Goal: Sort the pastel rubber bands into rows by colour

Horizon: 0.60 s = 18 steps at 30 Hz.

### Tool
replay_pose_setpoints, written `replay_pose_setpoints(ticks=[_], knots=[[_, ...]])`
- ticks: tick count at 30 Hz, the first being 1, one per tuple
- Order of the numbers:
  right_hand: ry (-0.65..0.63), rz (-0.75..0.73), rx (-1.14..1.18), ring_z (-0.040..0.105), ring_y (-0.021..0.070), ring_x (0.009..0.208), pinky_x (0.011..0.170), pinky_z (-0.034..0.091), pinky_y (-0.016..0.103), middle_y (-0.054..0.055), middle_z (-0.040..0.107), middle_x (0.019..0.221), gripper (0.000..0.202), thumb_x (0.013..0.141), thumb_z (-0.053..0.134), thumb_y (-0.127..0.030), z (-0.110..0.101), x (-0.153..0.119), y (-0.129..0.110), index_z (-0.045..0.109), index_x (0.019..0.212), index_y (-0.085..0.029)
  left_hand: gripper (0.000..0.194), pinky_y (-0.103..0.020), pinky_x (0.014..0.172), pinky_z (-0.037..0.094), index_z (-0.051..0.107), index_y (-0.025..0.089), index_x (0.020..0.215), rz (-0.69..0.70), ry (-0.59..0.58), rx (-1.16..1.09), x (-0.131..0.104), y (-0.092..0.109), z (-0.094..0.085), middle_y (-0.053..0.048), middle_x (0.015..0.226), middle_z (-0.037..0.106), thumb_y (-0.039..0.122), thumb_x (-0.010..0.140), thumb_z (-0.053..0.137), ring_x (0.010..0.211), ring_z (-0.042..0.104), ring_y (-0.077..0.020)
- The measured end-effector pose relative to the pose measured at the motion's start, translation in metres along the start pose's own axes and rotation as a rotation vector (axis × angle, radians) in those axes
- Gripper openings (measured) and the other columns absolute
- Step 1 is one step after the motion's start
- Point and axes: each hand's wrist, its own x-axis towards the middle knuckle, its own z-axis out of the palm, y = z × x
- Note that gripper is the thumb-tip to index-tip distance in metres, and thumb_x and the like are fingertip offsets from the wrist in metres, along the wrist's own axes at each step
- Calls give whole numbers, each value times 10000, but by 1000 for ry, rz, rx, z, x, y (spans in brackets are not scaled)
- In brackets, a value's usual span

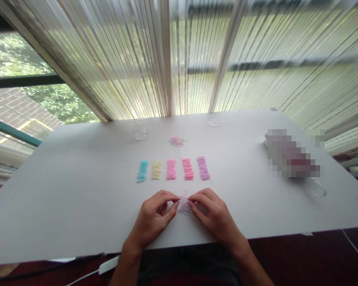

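Observation:
My left hand (155, 214) and my right hand (211, 212) meet near the table's front edge. Each pinches with thumb and forefinger at one side of a small bunch of pale pink and whitish pieces (184, 206), which look like paper clips. Fingertips hide part of the bunch. Just beyond the hands, similar thin pieces lie stacked in neat columns by colour: blue (142, 171), yellow (156, 169), pink (171, 169), coral (187, 169) and purple (203, 168). Farther back is a loose mixed pile of coloured loops (177, 141).
On the white table (77, 190), a clear round container (139, 131) stands at the back left of the pile, and a clear round lid (214, 121) lies back right. A blurred-out pouch-like object (292, 155) with a strap lies at right. Vertical blinds (193, 59) hang behind.

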Motion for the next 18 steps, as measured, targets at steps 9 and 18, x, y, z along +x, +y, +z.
replay_pose_setpoints(ticks=[9, 18], knots=[[33, -10, -17, 664, 195, 873, 785, 585, 321, 50, 673, 954, 177, 954, 665, -199, -1, 0, -2, 686, 1128, -225, 103, -186, 511, 444, 728, 201, 1017, 6, 27, -11, -4, -4, 2, -24, 880, 690, 178, 946, 658, 561, 492, -77], [9, -45, 52, 683, 180, 826, 736, 576, 300, 36, 713, 879, 105, 969, 635, -174, -3, -1, -6, 722, 979, -232, 130, -198, 533, 468, 734, 184, 997, 119, 6, 36, -6, -4, 4, -48, 885, 710, 123, 915, 653, 588, 548, -91]])
